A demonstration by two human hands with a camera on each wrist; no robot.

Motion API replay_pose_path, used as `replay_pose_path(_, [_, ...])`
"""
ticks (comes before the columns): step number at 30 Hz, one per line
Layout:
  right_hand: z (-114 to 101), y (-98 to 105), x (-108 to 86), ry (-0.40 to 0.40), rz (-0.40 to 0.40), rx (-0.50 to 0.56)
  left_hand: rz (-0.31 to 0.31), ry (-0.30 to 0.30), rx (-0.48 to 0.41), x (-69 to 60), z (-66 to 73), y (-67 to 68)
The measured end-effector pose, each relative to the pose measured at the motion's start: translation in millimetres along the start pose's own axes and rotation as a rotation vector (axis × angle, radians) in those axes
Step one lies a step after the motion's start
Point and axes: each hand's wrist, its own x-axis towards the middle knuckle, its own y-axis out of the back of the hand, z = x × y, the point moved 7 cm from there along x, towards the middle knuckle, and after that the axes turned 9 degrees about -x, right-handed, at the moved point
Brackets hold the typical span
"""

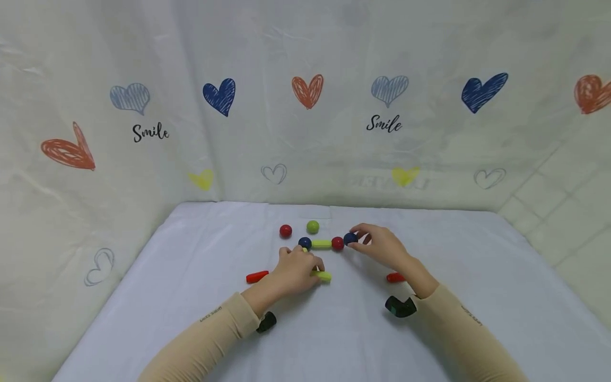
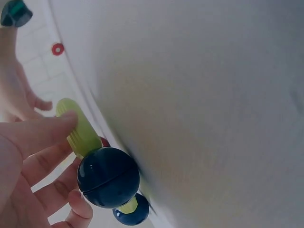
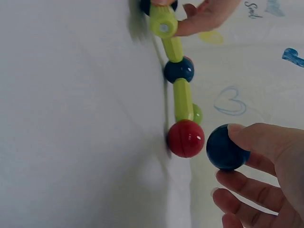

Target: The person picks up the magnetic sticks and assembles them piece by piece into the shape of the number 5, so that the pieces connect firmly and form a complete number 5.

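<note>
Two hands at a chain of balls and rods on the white table (image 1: 343, 339).
From the left, a red rod (image 1: 255, 277) and a loose red ball (image 1: 285, 231) precede the left hand (image 1: 296, 269), its fingers pinching a lime rod (image 1: 323, 276); past it, a green ball (image 1: 312, 227), then a lime link (image 1: 321, 244) from a blue joint (image 1: 304, 242) to a red end ball (image 1: 337, 243). Just beside that, the right hand (image 1: 383, 248) grips a dark blue ball (image 1: 350, 239) between thumb and fingers, with a curved piece (image 1: 400, 307) near its sleeve.
</note>
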Motion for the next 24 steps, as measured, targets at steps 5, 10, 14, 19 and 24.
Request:
replay_pose_path(5, [-3.5, -11.8, -20.1, 0.062, -0.036, 0.022, 0.008, 0.007, 0.013, 1.2, 0.4, -0.5])
replay_pose_path(10, [-11.0, -20.6, -33.0, 0.135, -0.046, 0.037, 0.008, 0.014, 0.030, 1.1, -0.3, -1.8])
replay_pose_path(14, [-17.8, -25.2, -38.2, 0.198, -0.051, 0.042, 0.019, 0.019, 0.036, 1.2, -1.7, -1.0])
replay_pose_path(19, [-23.1, -29.4, -41.0, 0.234, -0.060, 0.063, 0.028, 0.021, 0.027, 2.5, -2.8, 0.3])
replay_pose_path(24, [-28.6, -33.2, -43.6, 0.239, -0.084, 0.092, 0.021, 0.021, 0.021, 2.1, -3.1, -0.7])
